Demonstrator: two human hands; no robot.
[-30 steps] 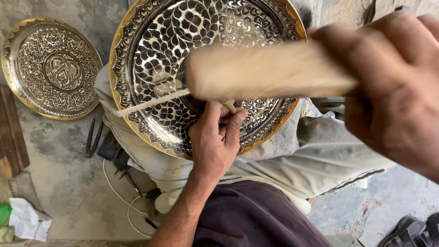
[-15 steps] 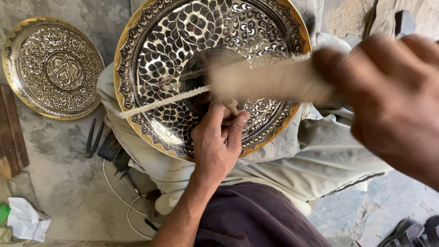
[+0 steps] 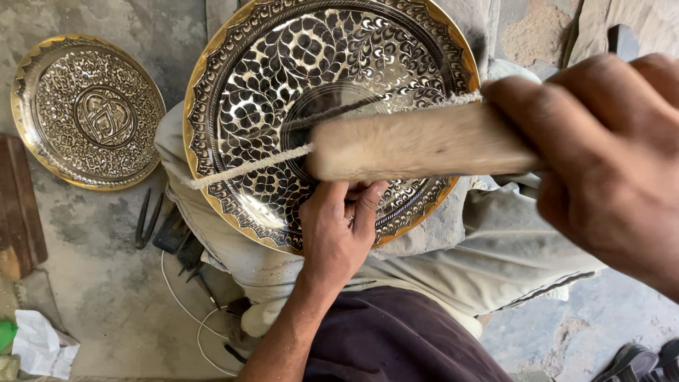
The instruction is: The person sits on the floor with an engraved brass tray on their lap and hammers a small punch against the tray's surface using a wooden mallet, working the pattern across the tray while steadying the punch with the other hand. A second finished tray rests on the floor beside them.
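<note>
A small plate point(image 3: 88, 112) lies on the floor point(image 3: 106, 297) at the left, beside some dark tools point(image 3: 152, 223). The big plate point(image 3: 283, 78) rests tilted on the lap, and the left hand point(image 3: 338, 237) clamps its lower rim with closed fingers. If this hold loosens, the plate may slide down onto the tools. The right hand point(image 3: 601, 155) is closed around a wooden block point(image 3: 417, 145) (blurred); a hard blow could dent the pattern.
</note>
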